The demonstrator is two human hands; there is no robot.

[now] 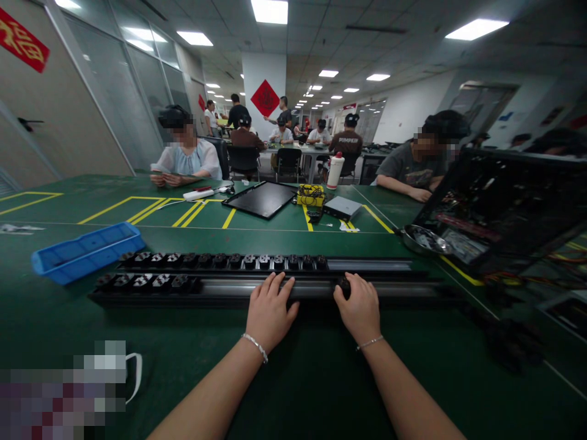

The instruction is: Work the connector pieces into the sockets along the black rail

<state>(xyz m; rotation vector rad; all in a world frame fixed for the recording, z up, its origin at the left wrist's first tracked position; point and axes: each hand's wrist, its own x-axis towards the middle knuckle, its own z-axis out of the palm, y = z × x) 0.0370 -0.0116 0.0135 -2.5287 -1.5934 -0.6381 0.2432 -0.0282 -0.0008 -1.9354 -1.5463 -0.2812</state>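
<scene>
Two long black rails with metal channels lie side by side across the green table. My left hand (269, 313) rests on the front rail (316, 288), its fingers stretched out over the edge and thumb apart. At the same rail, further right, my right hand (362, 308) pinches a small black round part (342, 285) between thumb and fingers. Several black parts with silvery tops (161, 280) sit in the left end of the front rail. A longer row of similar parts fills much of the back rail (376, 265).
A blue bin (87, 250) stands at the left. Beyond the rails are a black panel (263, 200), a yellow box with cables (310, 195), a grey box (342, 208) and a bottle (335, 170). A metal bowl (426, 239) and an open computer case (518, 201) are right. Co-workers sit across.
</scene>
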